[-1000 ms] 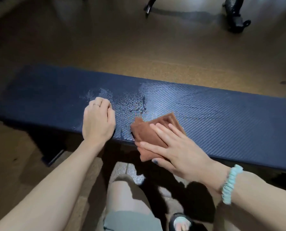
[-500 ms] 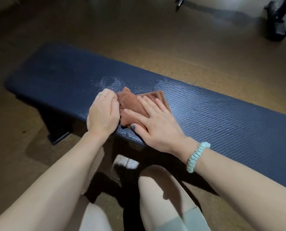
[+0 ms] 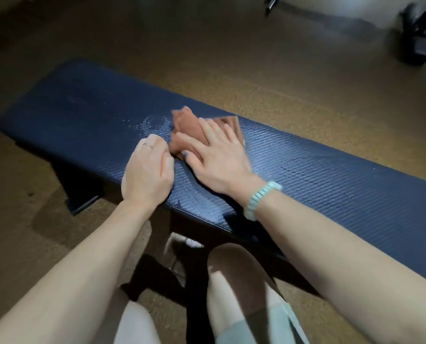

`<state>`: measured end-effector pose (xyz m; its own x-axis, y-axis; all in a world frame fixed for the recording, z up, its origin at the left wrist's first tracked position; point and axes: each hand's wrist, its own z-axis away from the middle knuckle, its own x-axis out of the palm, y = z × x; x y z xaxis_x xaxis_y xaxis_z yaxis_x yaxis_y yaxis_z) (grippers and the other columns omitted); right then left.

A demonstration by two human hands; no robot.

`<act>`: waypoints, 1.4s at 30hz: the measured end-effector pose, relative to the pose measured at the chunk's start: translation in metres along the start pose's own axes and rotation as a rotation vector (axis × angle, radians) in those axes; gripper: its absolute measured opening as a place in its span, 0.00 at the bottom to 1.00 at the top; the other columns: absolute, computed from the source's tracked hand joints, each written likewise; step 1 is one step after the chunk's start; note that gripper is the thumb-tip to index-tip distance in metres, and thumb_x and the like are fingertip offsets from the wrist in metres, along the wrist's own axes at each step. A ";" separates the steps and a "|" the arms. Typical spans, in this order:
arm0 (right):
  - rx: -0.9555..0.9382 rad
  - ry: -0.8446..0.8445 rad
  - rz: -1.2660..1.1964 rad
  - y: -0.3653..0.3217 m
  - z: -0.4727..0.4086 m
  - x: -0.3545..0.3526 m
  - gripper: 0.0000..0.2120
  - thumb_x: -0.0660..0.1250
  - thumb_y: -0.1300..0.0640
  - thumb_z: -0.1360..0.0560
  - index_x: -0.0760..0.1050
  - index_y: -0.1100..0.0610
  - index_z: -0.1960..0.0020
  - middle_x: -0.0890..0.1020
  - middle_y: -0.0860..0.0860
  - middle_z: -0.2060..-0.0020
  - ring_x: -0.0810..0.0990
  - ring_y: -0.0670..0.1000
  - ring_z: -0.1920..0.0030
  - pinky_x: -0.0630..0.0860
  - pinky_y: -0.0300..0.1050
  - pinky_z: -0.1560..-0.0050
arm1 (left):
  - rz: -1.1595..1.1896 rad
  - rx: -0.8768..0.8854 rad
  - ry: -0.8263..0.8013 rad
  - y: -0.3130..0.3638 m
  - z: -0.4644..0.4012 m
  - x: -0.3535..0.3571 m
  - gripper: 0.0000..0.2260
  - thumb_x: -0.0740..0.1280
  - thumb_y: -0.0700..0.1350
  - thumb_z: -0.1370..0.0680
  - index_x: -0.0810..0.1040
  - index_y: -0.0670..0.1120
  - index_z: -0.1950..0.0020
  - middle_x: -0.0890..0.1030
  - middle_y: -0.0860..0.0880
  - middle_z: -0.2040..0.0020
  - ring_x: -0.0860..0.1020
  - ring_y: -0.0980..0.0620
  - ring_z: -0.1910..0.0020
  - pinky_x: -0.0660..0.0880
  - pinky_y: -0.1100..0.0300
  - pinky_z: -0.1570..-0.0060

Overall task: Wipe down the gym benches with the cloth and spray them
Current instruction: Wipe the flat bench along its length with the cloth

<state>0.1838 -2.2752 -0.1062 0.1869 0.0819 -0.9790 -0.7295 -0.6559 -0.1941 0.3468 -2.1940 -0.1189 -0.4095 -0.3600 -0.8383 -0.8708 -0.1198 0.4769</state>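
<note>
A long dark blue padded gym bench (image 3: 331,175) runs from upper left to lower right. A folded brown cloth (image 3: 184,130) lies on its top, beside a patch of spray droplets (image 3: 154,125). My right hand (image 3: 219,155) lies flat on the cloth with straight fingers and presses it to the pad. My left hand (image 3: 147,172) rests on the bench's near edge just left of the cloth, fingers curled under, holding nothing that shows. No spray bottle is in view.
The floor around the bench is brown speckled rubber (image 3: 231,58). Black equipment feet (image 3: 418,40) stand at the far right. The bench's dark leg (image 3: 80,192) is below its left part. My knees (image 3: 234,269) are close under the near edge.
My right hand has pushed the cloth away from the near edge toward the far side and the droplet patch. My left hand stays on the near edge.
</note>
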 end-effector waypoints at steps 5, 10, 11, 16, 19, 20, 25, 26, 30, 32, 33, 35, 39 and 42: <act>0.152 0.100 0.014 0.035 0.054 -0.008 0.21 0.53 0.40 0.16 0.65 0.34 0.24 0.65 0.56 0.20 0.59 0.56 0.19 0.50 0.60 0.19 | -0.031 0.004 -0.028 0.002 0.001 -0.002 0.14 0.52 0.46 0.21 0.75 0.40 0.54 0.75 0.43 0.48 0.72 0.42 0.46 0.70 0.46 0.47; 0.668 0.093 0.064 0.116 0.152 -0.036 0.22 0.48 0.41 0.17 0.65 0.35 0.25 0.64 0.58 0.21 0.59 0.60 0.21 0.53 0.63 0.21 | -0.061 -0.015 -0.045 0.009 0.002 -0.002 0.15 0.52 0.46 0.20 0.74 0.39 0.54 0.75 0.44 0.47 0.72 0.43 0.46 0.70 0.47 0.49; 0.734 0.105 0.068 0.110 0.150 -0.035 0.22 0.48 0.41 0.18 0.66 0.36 0.26 0.64 0.59 0.22 0.59 0.60 0.21 0.52 0.63 0.21 | -0.062 -0.014 -0.039 0.010 0.001 -0.003 0.14 0.52 0.46 0.20 0.74 0.40 0.55 0.75 0.45 0.48 0.72 0.43 0.46 0.71 0.47 0.49; 0.528 0.084 0.026 -0.001 0.101 -0.009 0.25 0.51 0.41 0.17 0.60 0.39 0.20 0.55 0.61 0.18 0.50 0.59 0.18 0.35 0.60 0.21 | -0.054 -0.020 -0.033 0.012 0.000 -0.003 0.12 0.53 0.46 0.21 0.72 0.42 0.56 0.74 0.47 0.49 0.71 0.45 0.46 0.71 0.49 0.51; 0.303 0.015 -0.031 -0.027 0.091 0.000 0.26 0.49 0.40 0.17 0.57 0.38 0.19 0.52 0.59 0.17 0.48 0.57 0.17 0.41 0.60 0.19 | -0.060 -0.021 -0.043 0.009 0.001 -0.003 0.13 0.52 0.47 0.21 0.72 0.42 0.56 0.74 0.47 0.48 0.71 0.45 0.45 0.71 0.47 0.50; 0.248 0.028 -0.032 -0.017 0.096 -0.003 0.25 0.51 0.40 0.17 0.59 0.37 0.20 0.55 0.58 0.17 0.50 0.56 0.17 0.44 0.59 0.19 | -0.059 -0.018 -0.042 0.008 0.001 -0.004 0.13 0.52 0.47 0.21 0.72 0.42 0.56 0.74 0.47 0.48 0.71 0.45 0.45 0.72 0.46 0.50; 0.470 0.104 0.094 0.099 0.170 -0.034 0.22 0.51 0.42 0.17 0.64 0.35 0.23 0.67 0.56 0.23 0.62 0.58 0.23 0.55 0.60 0.21 | -0.048 -0.010 -0.047 0.009 0.003 -0.005 0.13 0.52 0.47 0.21 0.72 0.43 0.56 0.74 0.48 0.48 0.71 0.46 0.45 0.71 0.49 0.53; 0.585 0.113 0.096 0.113 0.173 -0.038 0.23 0.50 0.41 0.17 0.64 0.36 0.23 0.67 0.57 0.23 0.62 0.58 0.23 0.55 0.61 0.21 | -0.046 -0.019 -0.043 0.009 0.003 -0.005 0.13 0.52 0.47 0.21 0.72 0.42 0.56 0.74 0.48 0.48 0.71 0.46 0.45 0.71 0.49 0.53; 0.872 0.139 0.058 0.106 0.121 -0.028 0.25 0.47 0.39 0.17 0.64 0.39 0.22 0.60 0.62 0.20 0.55 0.59 0.19 0.48 0.62 0.20 | -0.040 -0.019 -0.043 0.010 0.002 -0.004 0.14 0.52 0.47 0.21 0.73 0.42 0.58 0.75 0.48 0.49 0.72 0.45 0.46 0.73 0.47 0.52; 0.855 0.130 0.030 0.095 0.085 -0.026 0.27 0.47 0.39 0.17 0.61 0.41 0.20 0.58 0.64 0.20 0.53 0.60 0.19 0.46 0.62 0.20 | -0.053 -0.010 -0.036 0.010 0.000 -0.004 0.14 0.53 0.46 0.21 0.73 0.42 0.58 0.75 0.48 0.49 0.72 0.45 0.46 0.73 0.48 0.52; 0.821 0.116 0.028 0.090 0.070 -0.024 0.27 0.46 0.39 0.18 0.61 0.41 0.20 0.59 0.64 0.20 0.54 0.61 0.19 0.47 0.62 0.20 | -0.056 -0.008 -0.034 0.010 -0.001 -0.003 0.14 0.53 0.47 0.21 0.73 0.42 0.58 0.75 0.48 0.49 0.72 0.45 0.46 0.72 0.48 0.52; 0.725 0.094 0.055 0.076 0.041 -0.020 0.26 0.46 0.40 0.19 0.64 0.40 0.23 0.66 0.63 0.25 0.61 0.61 0.23 0.51 0.64 0.21 | -0.055 -0.010 -0.032 0.010 -0.001 -0.002 0.14 0.53 0.47 0.21 0.73 0.42 0.58 0.74 0.49 0.49 0.72 0.46 0.46 0.72 0.48 0.52; 0.450 0.060 0.062 0.019 -0.018 -0.009 0.22 0.49 0.41 0.18 0.67 0.37 0.27 0.69 0.63 0.29 0.64 0.61 0.26 0.54 0.65 0.23 | -0.065 0.009 -0.032 0.009 0.001 -0.003 0.14 0.53 0.47 0.21 0.72 0.42 0.58 0.74 0.48 0.49 0.72 0.45 0.46 0.73 0.47 0.51; 0.269 0.030 0.015 0.005 -0.030 0.000 0.23 0.49 0.41 0.17 0.61 0.36 0.22 0.62 0.61 0.21 0.57 0.60 0.20 0.49 0.63 0.21 | -0.081 0.038 -0.038 0.007 0.002 -0.002 0.13 0.53 0.47 0.21 0.73 0.42 0.58 0.74 0.48 0.49 0.72 0.45 0.47 0.72 0.47 0.51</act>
<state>0.2001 -2.3011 -0.1055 0.1911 0.0488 -0.9804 -0.8800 -0.4340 -0.1931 0.3413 -2.1926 -0.1144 -0.3464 -0.3152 -0.8836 -0.9109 -0.1120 0.3971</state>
